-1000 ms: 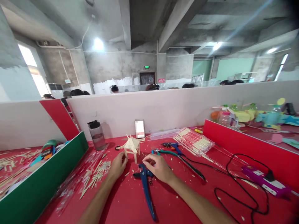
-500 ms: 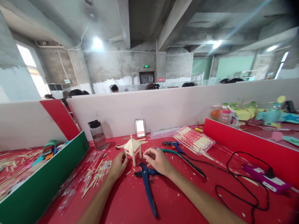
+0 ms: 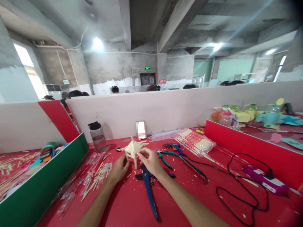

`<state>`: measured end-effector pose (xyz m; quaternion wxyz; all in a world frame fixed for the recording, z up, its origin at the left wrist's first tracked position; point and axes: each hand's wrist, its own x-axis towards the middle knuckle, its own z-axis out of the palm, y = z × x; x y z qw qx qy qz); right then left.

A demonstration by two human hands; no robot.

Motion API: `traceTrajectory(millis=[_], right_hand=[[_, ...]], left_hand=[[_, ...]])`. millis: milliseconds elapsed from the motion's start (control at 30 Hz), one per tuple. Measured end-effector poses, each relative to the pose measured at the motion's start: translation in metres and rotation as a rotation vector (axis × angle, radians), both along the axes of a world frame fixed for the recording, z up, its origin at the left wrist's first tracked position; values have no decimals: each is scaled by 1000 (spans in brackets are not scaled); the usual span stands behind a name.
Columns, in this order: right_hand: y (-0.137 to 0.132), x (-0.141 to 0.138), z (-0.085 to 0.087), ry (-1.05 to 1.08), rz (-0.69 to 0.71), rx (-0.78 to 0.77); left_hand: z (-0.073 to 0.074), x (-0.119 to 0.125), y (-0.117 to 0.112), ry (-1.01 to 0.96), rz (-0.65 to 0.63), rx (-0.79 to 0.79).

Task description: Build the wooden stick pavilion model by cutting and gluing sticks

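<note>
A small pavilion model (image 3: 133, 148) of pale wooden sticks, with a pointed roof on thin legs, stands upright on the red table. My left hand (image 3: 121, 167) closes its fingers at the model's left leg. At the right side, my right hand (image 3: 149, 160) has thumb and forefinger pinched together against the model; whatever is between them is too small to make out. Blue-handled cutters (image 3: 149, 192) lie just in front, partly under my right wrist. Green-handled pliers (image 3: 165, 160) rest to the right of that hand.
A blue glue gun (image 3: 175, 147) and a packet of sticks (image 3: 195, 142) lie to the right, with a black cable running to a purple power strip (image 3: 265, 179). A water bottle (image 3: 97, 137) stands back left. Loose sticks (image 3: 94, 179) and scraps lie left. Green (image 3: 47, 176) and red dividers (image 3: 251, 151) flank the table.
My right hand has moved left, from beside the model to its right leg. My left hand stays at the left leg. The view has shifted slightly.
</note>
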<state>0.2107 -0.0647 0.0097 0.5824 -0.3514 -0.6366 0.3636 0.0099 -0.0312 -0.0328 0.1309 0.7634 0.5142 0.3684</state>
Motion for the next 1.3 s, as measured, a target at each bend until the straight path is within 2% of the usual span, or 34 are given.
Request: traceTrajectory(millis=[200, 433, 700, 967, 1300], right_hand=[[3, 1, -8, -28, 1, 12], [1, 0, -2, -52, -41, 37], [5, -6, -6, -20, -17, 26], [1, -7, 1, -3, -24, -2], [4, -8, 0, 146, 10, -76]], left_hand=[[3, -1, -2, -57, -28, -34], [2, -2, -2, -54, -38, -29], [2, -3, 0, -37, -37, -36], [0, -3, 1, -39, -51, -49], [6, -1, -2, -49, -64, -74]])
